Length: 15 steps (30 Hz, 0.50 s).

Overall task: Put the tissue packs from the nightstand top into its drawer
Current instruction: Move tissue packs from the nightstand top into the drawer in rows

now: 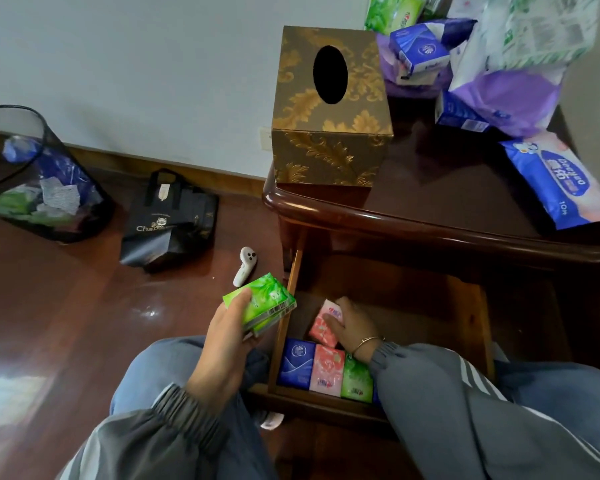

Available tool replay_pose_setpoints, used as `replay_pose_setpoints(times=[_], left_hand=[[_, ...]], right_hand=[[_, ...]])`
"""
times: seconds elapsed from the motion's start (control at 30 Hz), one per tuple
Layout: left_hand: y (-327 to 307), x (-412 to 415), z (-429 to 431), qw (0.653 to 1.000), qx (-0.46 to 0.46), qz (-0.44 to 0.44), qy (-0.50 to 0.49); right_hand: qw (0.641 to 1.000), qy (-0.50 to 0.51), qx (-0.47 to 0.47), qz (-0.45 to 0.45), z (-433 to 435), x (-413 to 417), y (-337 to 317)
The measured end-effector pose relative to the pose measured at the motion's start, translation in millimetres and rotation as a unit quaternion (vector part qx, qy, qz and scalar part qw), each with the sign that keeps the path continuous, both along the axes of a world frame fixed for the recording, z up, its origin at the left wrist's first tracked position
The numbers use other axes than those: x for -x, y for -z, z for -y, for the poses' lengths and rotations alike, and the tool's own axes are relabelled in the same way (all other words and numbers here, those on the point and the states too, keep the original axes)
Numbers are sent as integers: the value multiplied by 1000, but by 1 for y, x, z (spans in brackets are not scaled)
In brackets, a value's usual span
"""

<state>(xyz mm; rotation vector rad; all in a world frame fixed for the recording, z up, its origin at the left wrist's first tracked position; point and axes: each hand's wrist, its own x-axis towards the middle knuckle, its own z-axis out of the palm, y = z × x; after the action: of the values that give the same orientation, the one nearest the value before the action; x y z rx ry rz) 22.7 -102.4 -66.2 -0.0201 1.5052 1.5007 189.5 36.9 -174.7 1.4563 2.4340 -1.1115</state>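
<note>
Here, a pink pack [324, 326] sits tilted inside the open drawer [413, 317], with the right hand [354, 327] curled round it, thumb across its face. Just in front of it, along the drawer's near wall, a row of packs [326, 370] stands side by side: blue, pink, green. Left of the drawer, above the floor, the left hand [226, 337] grips green packs [262, 301], thumb on top. On the nightstand [447, 188] above stand a gold tissue box [329, 109], a blue wipes pack [558, 181] and a heap of packs [465, 57] at the back. On the floor lie a white controller [245, 266], a black bag [168, 223] and a mesh bin [39, 178].
</note>
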Motion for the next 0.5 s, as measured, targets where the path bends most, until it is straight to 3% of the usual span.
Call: replay_pose_setpoints(times=[0.27,0.5], left_hand=[[2,0,2,1000,14,-3,1],[5,1,0,1000,12,-12,7]], right_hand=[[990,-136,25,39,-23,4,-15],[982,-171,59,59,-25,11,-17]])
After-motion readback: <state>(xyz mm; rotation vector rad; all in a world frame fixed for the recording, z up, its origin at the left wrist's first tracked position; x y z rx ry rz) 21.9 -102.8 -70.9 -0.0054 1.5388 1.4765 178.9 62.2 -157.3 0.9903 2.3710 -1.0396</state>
